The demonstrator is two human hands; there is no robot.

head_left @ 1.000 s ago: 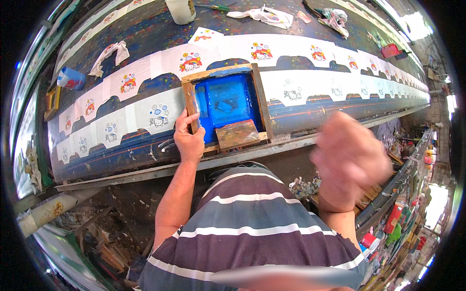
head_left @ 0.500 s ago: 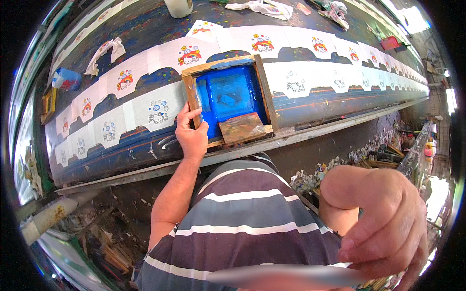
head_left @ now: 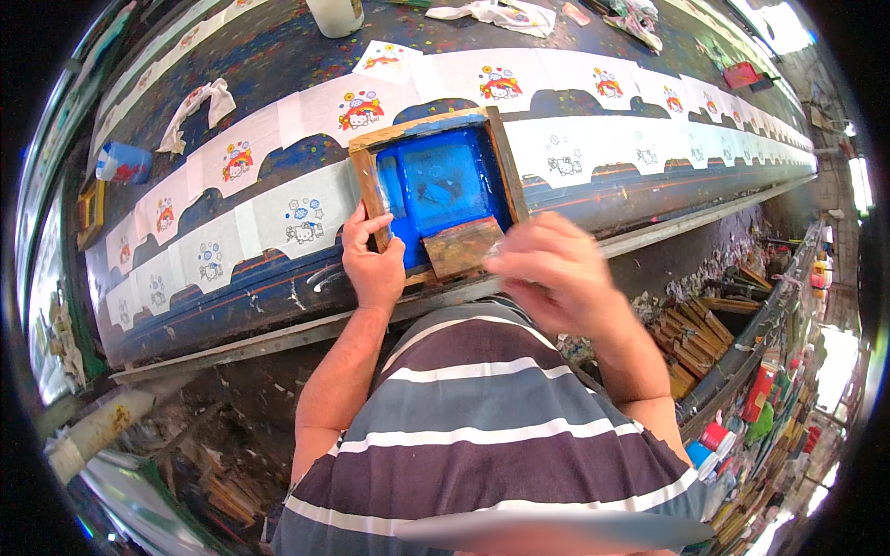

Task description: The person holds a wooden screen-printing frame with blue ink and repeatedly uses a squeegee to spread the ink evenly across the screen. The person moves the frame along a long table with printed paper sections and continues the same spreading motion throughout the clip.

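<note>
Wooden frame: A square frame (head_left: 426,127) lies on the desk's near edge, in line with the near row of sheets, directly before the person; blue ink (head_left: 450,190) coats its inside.
Wooden block: A flat, stained block (head_left: 464,248) leans at the frame's near side, toward the right corner.
Left grip: The left hand (head_left: 374,264) is closed around the frame's left bar, thumb and fingers bent.
Right grip: The right hand (head_left: 556,273), slightly blurred, has fingers half curled beside the block; whether it touches or holds anything cannot be told.
Just changed: The right hand has swung in from the lower right, while the left has kept its hold; both hands are now at the frame.
Near row: White sheets (head_left: 324,199) left of the frame show blue flowers; those to its right look grey-outlined only.
Far row: Sheets (head_left: 403,97) carry rainbow cartoon prints.
Desk: Dark, paint-speckled (head_left: 287,74), with a blue-and-white container (head_left: 125,163) at left and a pale bucket (head_left: 336,17) beyond.
Writing: No readable lettering.
</note>
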